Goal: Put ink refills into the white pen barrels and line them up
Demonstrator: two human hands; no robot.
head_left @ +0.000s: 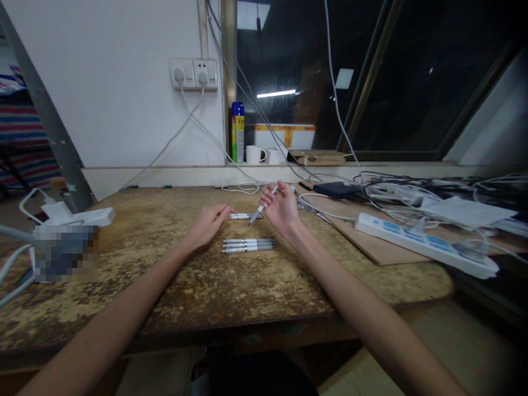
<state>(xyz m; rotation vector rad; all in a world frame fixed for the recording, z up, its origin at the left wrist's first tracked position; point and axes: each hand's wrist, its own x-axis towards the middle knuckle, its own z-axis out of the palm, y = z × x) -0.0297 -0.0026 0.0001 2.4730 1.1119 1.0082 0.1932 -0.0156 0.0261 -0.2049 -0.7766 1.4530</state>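
My right hand point(282, 208) is closed around a white-and-grey pen point(256, 214), which slants with its tip pointing down and to the left above the table. Beneath that tip, white pens point(243, 216) lie crosswise on the wood. Fingers pressed together, my left hand point(213, 220) pinches the left end of these lying pens; its fingertips partly cover that end. Closer to me, a row of several similar pens point(247, 246) lies side by side, their grey ends to the right.
The worn wooden table point(185, 297) carries a white power strip point(424, 242) on a brown board point(371, 247) at right, with tangled cables behind. Another power strip point(93, 217) sits at left. A spray can point(238, 132) and a white mug point(254, 154) stand on the sill.
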